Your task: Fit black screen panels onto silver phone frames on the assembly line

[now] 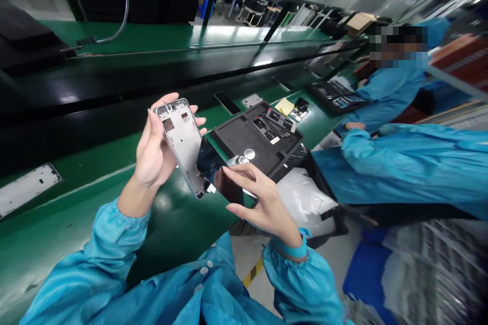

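Left hand [150, 155] cradles pale phone frame [185, 134], likely light, stiff; right hand [263, 195] pinches dark glossy panel [213, 160] leftward, probably slippery, fragile, best held by edges.

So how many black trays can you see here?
2 visible: the near tray, just beyond the right hand; and the far tray, near a co-worker. Others may be hidden underneath.

I'm in an electronics workshop, clearly: long green tabletop [171, 228], a bare phone frame [184, 147] toward nine o'clock, a loose shell [27, 189] farther out, a co-worker's blue smock [404, 155] at three.
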A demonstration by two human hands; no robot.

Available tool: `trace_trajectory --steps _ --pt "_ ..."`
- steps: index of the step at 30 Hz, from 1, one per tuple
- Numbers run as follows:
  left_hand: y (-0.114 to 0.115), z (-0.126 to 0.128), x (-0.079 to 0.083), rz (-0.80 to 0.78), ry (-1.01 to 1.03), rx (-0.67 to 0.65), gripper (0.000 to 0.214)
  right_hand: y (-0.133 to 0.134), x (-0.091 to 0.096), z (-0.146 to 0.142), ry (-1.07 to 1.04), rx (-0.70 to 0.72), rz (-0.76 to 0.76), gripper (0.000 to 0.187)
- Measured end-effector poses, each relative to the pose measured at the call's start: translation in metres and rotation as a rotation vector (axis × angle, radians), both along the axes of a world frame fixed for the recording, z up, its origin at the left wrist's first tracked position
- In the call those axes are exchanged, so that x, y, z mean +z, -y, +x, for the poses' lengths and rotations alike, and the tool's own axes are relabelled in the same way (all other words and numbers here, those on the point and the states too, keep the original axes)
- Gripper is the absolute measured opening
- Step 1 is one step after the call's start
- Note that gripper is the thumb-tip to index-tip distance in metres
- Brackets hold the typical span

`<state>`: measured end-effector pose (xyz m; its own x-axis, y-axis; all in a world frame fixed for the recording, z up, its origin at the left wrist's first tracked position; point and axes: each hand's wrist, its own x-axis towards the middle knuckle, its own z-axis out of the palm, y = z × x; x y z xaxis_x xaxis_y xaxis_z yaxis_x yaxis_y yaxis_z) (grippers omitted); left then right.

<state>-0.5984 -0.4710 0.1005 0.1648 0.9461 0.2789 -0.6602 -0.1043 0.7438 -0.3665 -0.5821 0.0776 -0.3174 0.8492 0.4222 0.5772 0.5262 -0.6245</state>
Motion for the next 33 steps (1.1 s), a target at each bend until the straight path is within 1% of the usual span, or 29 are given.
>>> trace_trajectory --steps 2,5,7,9,11,14,16,19,21,23,25,27,29,30,31,33 --pt "-0.001 -0.001 -0.002 0.049 -0.027 -0.007 0.055 -0.008 -0.004 -0.010 -0.041 -0.003 0.007 0.065" --pt "-0.004 -0.002 -0.006 0.095 -0.135 -0.036 0.061 -0.022 -0.016 -0.031 -0.209 -0.056 0.005 0.076" --pt "-0.007 -0.002 -0.009 0.105 -0.216 -0.040 0.065 -0.029 -0.025 -0.044 -0.321 -0.086 -0.028 0.082" --pt "-0.010 -0.003 -0.011 0.130 -0.259 -0.023 0.064 -0.034 -0.031 -0.053 -0.367 -0.096 -0.062 0.085" --pt "-0.012 -0.004 -0.013 0.161 -0.273 -0.005 0.059 -0.039 -0.033 -0.056 -0.354 -0.098 -0.059 0.083" --pt "-0.011 -0.003 -0.014 0.187 -0.260 -0.003 0.055 -0.047 -0.034 -0.057 -0.291 -0.086 0.004 0.076" --pt "-0.007 0.001 -0.014 0.175 -0.229 -0.017 0.054 -0.052 -0.037 -0.059 -0.265 -0.092 0.042 0.072" --pt "-0.002 0.013 -0.016 0.069 -0.155 -0.020 0.055 -0.056 -0.046 -0.066 -0.246 -0.131 0.073 0.070" --pt "-0.002 0.020 -0.018 -0.012 -0.118 -0.006 0.062 -0.055 -0.049 -0.070 -0.240 -0.158 0.092 0.064" --pt "-0.002 0.023 -0.020 -0.074 -0.117 -0.011 0.070 -0.055 -0.045 -0.071 -0.275 -0.184 0.092 0.065" --pt "-0.003 0.022 -0.021 -0.110 -0.138 -0.067 0.078 -0.057 -0.034 -0.069 -0.396 -0.221 0.059 0.074" --pt "0.000 0.020 -0.020 -0.114 -0.178 -0.155 0.082 -0.064 -0.019 -0.065 -0.542 -0.221 -0.063 0.083" --pt "0.005 0.019 -0.019 -0.087 -0.224 -0.224 0.076 -0.071 -0.004 -0.062 -0.638 -0.169 -0.242 0.087" --pt "0.008 0.019 -0.017 -0.071 -0.241 -0.243 0.072 -0.073 0.002 -0.060 -0.656 -0.131 -0.321 0.085" --pt "0.011 0.019 -0.015 -0.058 -0.253 -0.258 0.068 -0.073 0.007 -0.060 -0.667 -0.100 -0.371 0.083" --pt "0.019 0.019 -0.009 -0.028 -0.247 -0.274 0.063 -0.067 0.016 -0.059 -0.688 -0.064 -0.383 0.078"
